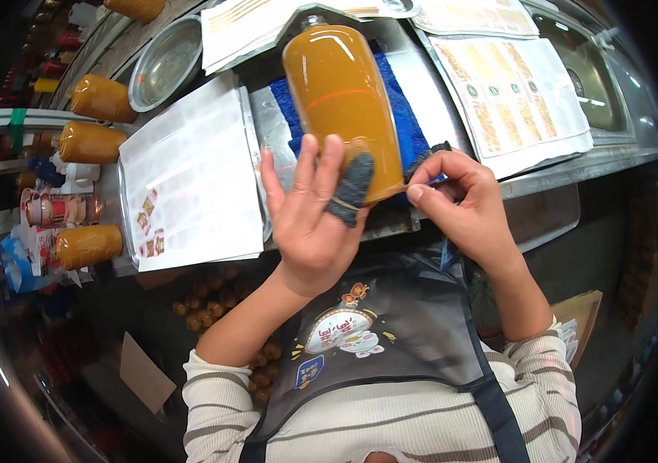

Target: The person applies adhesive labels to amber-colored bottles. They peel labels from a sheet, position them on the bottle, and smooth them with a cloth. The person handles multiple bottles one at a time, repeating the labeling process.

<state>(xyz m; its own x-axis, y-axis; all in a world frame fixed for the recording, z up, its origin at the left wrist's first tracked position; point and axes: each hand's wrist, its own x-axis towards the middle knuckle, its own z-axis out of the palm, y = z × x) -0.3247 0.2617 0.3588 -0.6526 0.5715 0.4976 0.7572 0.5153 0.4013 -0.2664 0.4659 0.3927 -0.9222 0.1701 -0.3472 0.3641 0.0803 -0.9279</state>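
Note:
A large glossy amber-brown bottle (342, 92) lies on a blue cloth (398, 96), with its neck pointing away from me and its base near the bench's front edge. My left hand (310, 208) is spread over the bottle's lower left part, fingers stretched out; a grey knitted cover wraps its thumb. Beside the base, my right hand (460, 193) pinches the end of a thin brownish strip (392, 190) that runs along the bottle's bottom edge. A dark grey finger cover also shows on my right hand.
At left, a white sheet (190, 177) carries a few small gold-brown decals. Sheets with gold decals (510, 100) lie at right by a metal sink (591, 69). A metal basin (165, 63) and several amber bottles (91, 143) stand to the left.

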